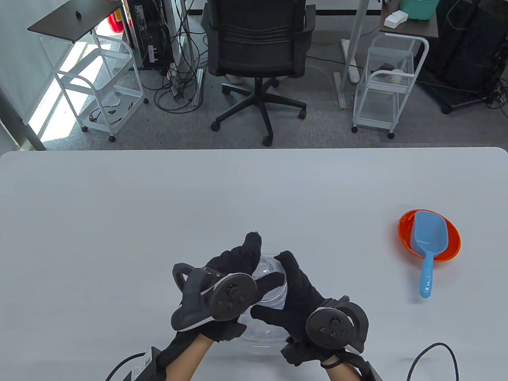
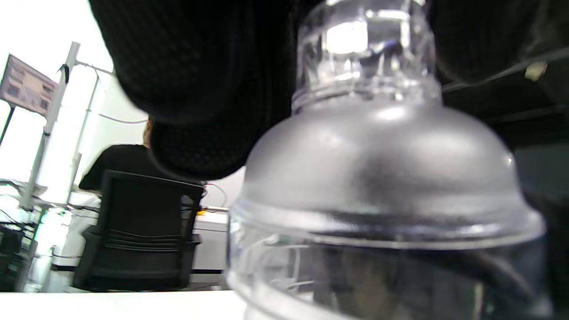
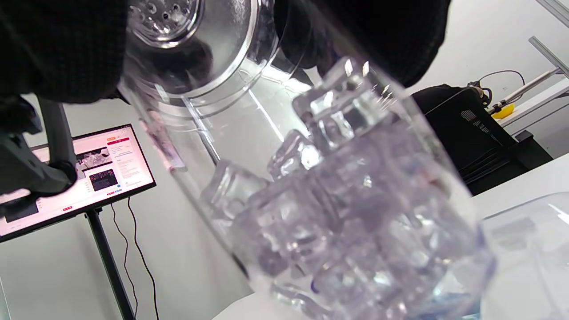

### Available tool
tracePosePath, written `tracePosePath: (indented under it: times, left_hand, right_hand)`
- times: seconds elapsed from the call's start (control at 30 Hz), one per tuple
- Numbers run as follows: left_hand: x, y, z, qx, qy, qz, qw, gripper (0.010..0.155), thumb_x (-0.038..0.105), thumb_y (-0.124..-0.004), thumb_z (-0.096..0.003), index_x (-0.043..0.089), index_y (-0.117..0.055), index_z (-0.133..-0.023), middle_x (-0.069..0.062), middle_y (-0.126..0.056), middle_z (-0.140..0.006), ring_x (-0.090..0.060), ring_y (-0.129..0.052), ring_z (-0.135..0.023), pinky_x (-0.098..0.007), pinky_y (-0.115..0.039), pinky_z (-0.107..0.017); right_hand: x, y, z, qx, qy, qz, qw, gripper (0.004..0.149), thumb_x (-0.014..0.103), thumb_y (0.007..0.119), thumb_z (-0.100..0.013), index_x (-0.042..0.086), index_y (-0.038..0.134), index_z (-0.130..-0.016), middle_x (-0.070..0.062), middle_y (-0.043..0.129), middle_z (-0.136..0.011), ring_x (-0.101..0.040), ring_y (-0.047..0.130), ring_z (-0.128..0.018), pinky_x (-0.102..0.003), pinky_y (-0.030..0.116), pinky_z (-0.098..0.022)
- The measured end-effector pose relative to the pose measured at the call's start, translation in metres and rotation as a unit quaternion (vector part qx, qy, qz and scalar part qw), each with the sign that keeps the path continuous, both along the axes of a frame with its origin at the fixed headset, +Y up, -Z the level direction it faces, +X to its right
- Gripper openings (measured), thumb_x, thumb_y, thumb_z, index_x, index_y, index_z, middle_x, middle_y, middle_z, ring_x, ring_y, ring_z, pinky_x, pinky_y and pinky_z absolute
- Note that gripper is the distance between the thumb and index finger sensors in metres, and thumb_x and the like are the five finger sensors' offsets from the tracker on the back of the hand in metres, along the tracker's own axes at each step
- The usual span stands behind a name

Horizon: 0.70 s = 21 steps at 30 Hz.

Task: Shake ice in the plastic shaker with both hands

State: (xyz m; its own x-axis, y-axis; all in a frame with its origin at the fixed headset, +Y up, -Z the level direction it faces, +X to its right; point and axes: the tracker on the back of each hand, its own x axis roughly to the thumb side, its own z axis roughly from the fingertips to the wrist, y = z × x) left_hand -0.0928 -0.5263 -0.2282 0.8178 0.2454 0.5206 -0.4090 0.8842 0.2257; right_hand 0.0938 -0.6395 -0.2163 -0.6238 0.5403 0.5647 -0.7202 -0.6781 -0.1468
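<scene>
A clear plastic shaker (image 1: 268, 268) with a domed lid is held between both hands, near the table's front edge. My left hand (image 1: 254, 258) grips its upper part from the left, fingers over the lid. My right hand (image 1: 293, 285) grips it from the right. In the left wrist view the domed lid and its cap (image 2: 382, 169) fill the frame under my left fingers (image 2: 200, 89). In the right wrist view the shaker (image 3: 266, 133) is tilted, with several ice cubes (image 3: 346, 213) piled at its lower end. My right fingers (image 3: 58, 49) wrap its top.
A clear bowl (image 1: 258, 337) sits on the table under the hands; its rim also shows in the right wrist view (image 3: 524, 222). An orange bowl (image 1: 452, 238) holding a blue scoop (image 1: 428, 246) sits at the right. Cables (image 1: 436, 349) lie at the front edge.
</scene>
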Motion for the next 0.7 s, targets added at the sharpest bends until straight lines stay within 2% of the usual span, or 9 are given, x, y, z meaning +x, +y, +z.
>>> tracePosePath:
  times: [0.07,0.2,0.3,0.37,0.4,0.43,0.5,0.63,0.7]
  left_hand:
    - [-0.015,-0.011,-0.009,-0.04,-0.043,0.1,0.993,0.086,0.062,-0.072,-0.05,-0.005,-0.058,-0.102,-0.022,-0.094,-0.083,-0.037,-0.103,-0.059,-0.028,-0.089,-0.039]
    - [-0.037,-0.047,-0.024,-0.106,-0.122,0.262,0.952,0.076,0.06,-0.075,-0.051,0.007,-0.061,-0.104,-0.021,-0.084,-0.099,-0.039,-0.095,-0.074,-0.026,-0.09,-0.046]
    - [-0.04,-0.075,-0.032,-0.165,-0.182,0.298,0.923,0.075,0.058,-0.076,-0.0526,0.013,-0.059,-0.109,-0.019,-0.071,-0.111,-0.04,-0.082,-0.093,-0.036,-0.084,-0.06]
    - [-0.037,-0.088,-0.035,-0.194,-0.208,0.279,0.917,0.079,0.059,-0.076,-0.0527,0.018,-0.049,-0.115,-0.014,-0.057,-0.122,-0.037,-0.07,-0.107,-0.045,-0.074,-0.07]
    - [-0.033,-0.094,-0.035,-0.205,-0.222,0.254,0.919,0.082,0.059,-0.076,-0.0527,0.022,-0.041,-0.117,-0.01,-0.047,-0.126,-0.037,-0.06,-0.113,-0.049,-0.068,-0.074]
    - [-0.029,-0.098,-0.034,-0.212,-0.226,0.232,0.922,0.087,0.06,-0.077,-0.0521,0.028,-0.031,-0.119,-0.007,-0.034,-0.13,-0.051,-0.048,-0.111,-0.054,-0.061,-0.077]
    - [-0.017,-0.109,-0.031,-0.212,-0.218,0.155,0.94,0.099,0.062,-0.076,-0.0521,0.038,-0.001,-0.113,-0.024,-0.022,-0.127,-0.059,-0.041,-0.11,-0.063,-0.054,-0.077]
    - [0.01,-0.119,-0.021,-0.136,-0.181,0.097,0.969,0.119,0.053,-0.081,-0.0527,0.019,0.026,-0.092,-0.036,-0.023,-0.115,-0.058,-0.057,-0.103,-0.062,-0.065,-0.072]
    - [0.011,-0.12,-0.015,-0.065,-0.149,0.09,0.983,0.12,0.059,-0.079,-0.0517,0.013,0.023,-0.094,-0.035,-0.035,-0.113,-0.051,-0.069,-0.099,-0.055,-0.073,-0.07]
  right_hand:
    - [0.004,0.0,-0.002,-0.011,-0.001,-0.02,1.0,0.11,0.062,0.081,-0.039,-0.006,0.027,-0.106,-0.029,0.063,-0.102,-0.05,0.082,-0.081,-0.057,0.081,-0.055]
    - [0.012,-0.002,-0.008,-0.044,0.007,-0.082,0.996,0.109,0.061,0.081,-0.039,-0.007,0.028,-0.106,-0.03,0.063,-0.102,-0.052,0.082,-0.081,-0.058,0.082,-0.054]
    - [0.017,-0.006,-0.013,-0.063,-0.004,-0.092,0.994,0.109,0.061,0.081,-0.039,-0.008,0.029,-0.106,-0.03,0.063,-0.101,-0.052,0.082,-0.08,-0.058,0.082,-0.053]
    - [0.02,-0.009,-0.016,-0.073,-0.015,-0.094,0.993,0.109,0.061,0.081,-0.039,-0.008,0.029,-0.105,-0.03,0.063,-0.101,-0.052,0.082,-0.08,-0.058,0.082,-0.054]
    - [0.022,-0.01,-0.018,-0.081,-0.017,-0.105,0.991,0.109,0.061,0.081,-0.04,-0.008,0.028,-0.106,-0.03,0.062,-0.101,-0.052,0.082,-0.081,-0.058,0.082,-0.054]
    - [0.023,-0.01,-0.019,-0.085,-0.015,-0.116,0.99,0.109,0.061,0.081,-0.04,-0.008,0.028,-0.105,-0.03,0.062,-0.101,-0.052,0.082,-0.081,-0.058,0.082,-0.054]
    - [0.025,-0.009,-0.02,-0.091,-0.003,-0.15,0.984,0.109,0.06,0.082,-0.04,-0.008,0.028,-0.105,-0.031,0.062,-0.101,-0.053,0.081,-0.08,-0.059,0.081,-0.053]
    - [0.02,-0.012,-0.016,-0.077,-0.022,-0.112,0.99,0.109,0.061,0.079,-0.041,-0.01,0.027,-0.105,-0.032,0.061,-0.1,-0.053,0.081,-0.079,-0.058,0.082,-0.053]
    - [0.02,-0.014,-0.017,-0.087,-0.004,-0.131,0.988,0.106,0.066,0.072,-0.045,-0.009,0.027,-0.105,-0.032,0.06,-0.101,-0.054,0.079,-0.08,-0.059,0.081,-0.053]
